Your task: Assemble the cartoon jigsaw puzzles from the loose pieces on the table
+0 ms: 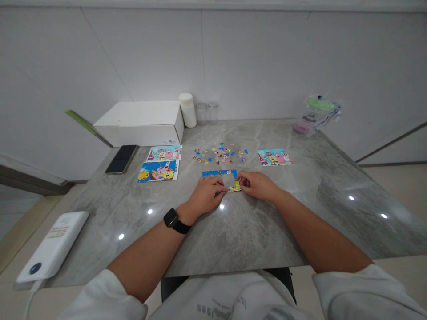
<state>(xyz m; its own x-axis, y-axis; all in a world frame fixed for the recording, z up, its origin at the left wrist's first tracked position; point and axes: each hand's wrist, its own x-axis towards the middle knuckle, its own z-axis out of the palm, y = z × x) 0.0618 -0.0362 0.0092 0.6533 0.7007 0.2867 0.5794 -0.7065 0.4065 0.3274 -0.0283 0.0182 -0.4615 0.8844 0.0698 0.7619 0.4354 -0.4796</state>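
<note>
A partly assembled jigsaw puzzle (219, 172) lies on the table in front of me, its blue top edge and yellow lower right part showing and its middle bare. My left hand (207, 193), with a black watch at the wrist, covers the puzzle's left side. Its fingers are bent, closed on the lower edge. At the right edge, my right hand (256, 184) pinches a small puzzle piece mostly hidden by the fingertips. Beyond the hands, several loose puzzle pieces (223, 154) are scattered.
Cartoon picture cards (160, 171) lie at left, another picture card (275, 157) at right. Further left are a phone (122, 159) and a white power bank (55, 244) with a cable. Behind stand a white box (140, 122), white bottle (187, 110) and clear glasses (212, 113); a plastic bag (315, 116) sits back right.
</note>
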